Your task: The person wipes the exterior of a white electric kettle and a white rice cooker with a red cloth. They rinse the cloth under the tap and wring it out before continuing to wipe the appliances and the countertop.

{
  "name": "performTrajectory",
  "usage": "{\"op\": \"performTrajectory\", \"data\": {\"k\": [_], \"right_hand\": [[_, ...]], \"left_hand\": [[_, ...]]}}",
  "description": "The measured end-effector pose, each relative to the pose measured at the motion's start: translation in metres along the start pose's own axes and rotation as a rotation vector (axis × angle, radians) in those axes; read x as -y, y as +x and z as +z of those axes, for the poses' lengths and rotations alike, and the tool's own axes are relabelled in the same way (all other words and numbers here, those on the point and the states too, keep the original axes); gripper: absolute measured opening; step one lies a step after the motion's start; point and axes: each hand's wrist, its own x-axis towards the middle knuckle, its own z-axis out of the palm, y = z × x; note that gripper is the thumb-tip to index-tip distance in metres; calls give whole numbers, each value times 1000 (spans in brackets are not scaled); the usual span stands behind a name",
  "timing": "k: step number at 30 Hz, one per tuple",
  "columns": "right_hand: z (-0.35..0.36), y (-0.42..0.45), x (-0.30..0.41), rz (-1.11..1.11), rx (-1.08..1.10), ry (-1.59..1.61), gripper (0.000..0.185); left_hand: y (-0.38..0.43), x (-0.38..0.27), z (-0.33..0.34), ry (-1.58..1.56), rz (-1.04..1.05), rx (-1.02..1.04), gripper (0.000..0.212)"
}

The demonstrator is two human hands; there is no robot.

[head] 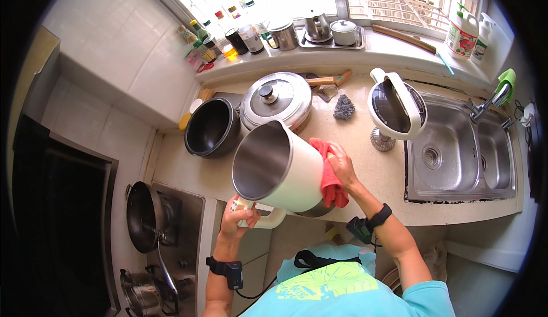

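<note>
A white blender-type jug (295, 175) with a steel inside is tilted over the counter's front edge, its open mouth turned to the left. My left hand (240, 218) grips its white handle (272, 219). With my right hand (340, 162) I press a red cloth (332, 180) against the jug's side near the base. The jug's lid unit (397, 105), white with a dark top, rests on the counter beside the sink, a ribbed metal part (382, 140) below it. A grey scouring pad (344, 108) lies behind the cloth. The inside bottom of the jug is hidden.
Behind the jug stand a black inner pot (212, 128) and a lidded steel pan (278, 98). A double steel sink (449, 154) is at right. At left, a wok (143, 218) and a steel pot (141, 295) sit on the stove. Bottles (250, 38) line the windowsill.
</note>
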Motion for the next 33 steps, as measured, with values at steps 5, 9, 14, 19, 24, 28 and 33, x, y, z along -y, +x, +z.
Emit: {"op": "performTrajectory", "data": {"k": [5, 9, 14, 19, 24, 28, 33], "right_hand": [[-18, 0, -34, 339, 263, 524, 37], [-19, 21, 46, 341, 347, 547, 39], [-9, 59, 68, 272, 619, 826, 36], [-12, 43, 24, 199, 654, 517, 34], [-19, 11, -53, 260, 440, 539, 32], [-16, -9, -84, 225, 217, 428, 32], [-15, -47, -53, 205, -97, -198, 31]], "left_hand": [[6, -5, 6, 182, -51, 85, 42], [10, -10, -6, 215, -75, 155, 41], [16, -14, -12, 322, -105, 207, 40], [22, -18, -10, 293, -79, 190, 40], [34, -23, -10, 236, -38, 149, 41], [39, -29, -8, 205, -29, 131, 41], [41, -29, 6, 298, -43, 67, 42]]}}
